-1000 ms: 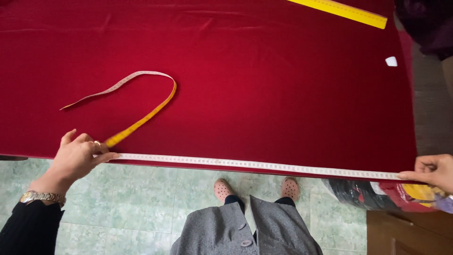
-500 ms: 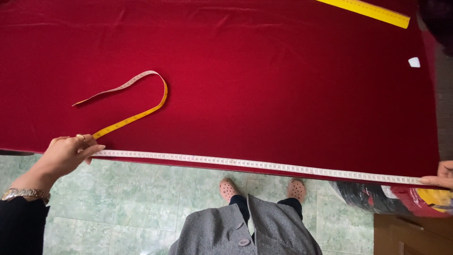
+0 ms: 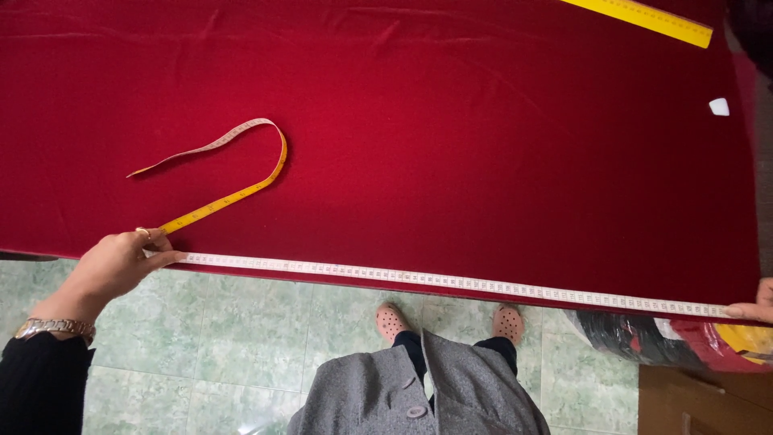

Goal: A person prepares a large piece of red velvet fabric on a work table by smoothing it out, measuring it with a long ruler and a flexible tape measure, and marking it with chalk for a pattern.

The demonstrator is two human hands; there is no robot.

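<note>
A dark red cloth [image 3: 419, 129] covers the table. A measuring tape [image 3: 451, 281] lies taut along the cloth's near edge. My left hand [image 3: 121, 262] pinches the tape at the left, near the cloth's edge; a gold watch sits on that wrist. Beyond this hand the slack of the tape curls in a yellow loop [image 3: 241, 153] on the cloth. My right hand [image 3: 753, 309] holds the tape's other end at the cloth's right corner and is mostly cut off by the frame edge.
A yellow ruler [image 3: 644, 20] lies at the far right of the cloth, and a small white piece of chalk [image 3: 719, 106] near the right edge. Below are a green tiled floor [image 3: 241, 338], my grey coat and feet, and bags [image 3: 692, 342] by the right corner.
The view has shifted left, so my right hand now sits at the very right edge of the frame. The tape stays stretched along the edge, both hands still on it.
</note>
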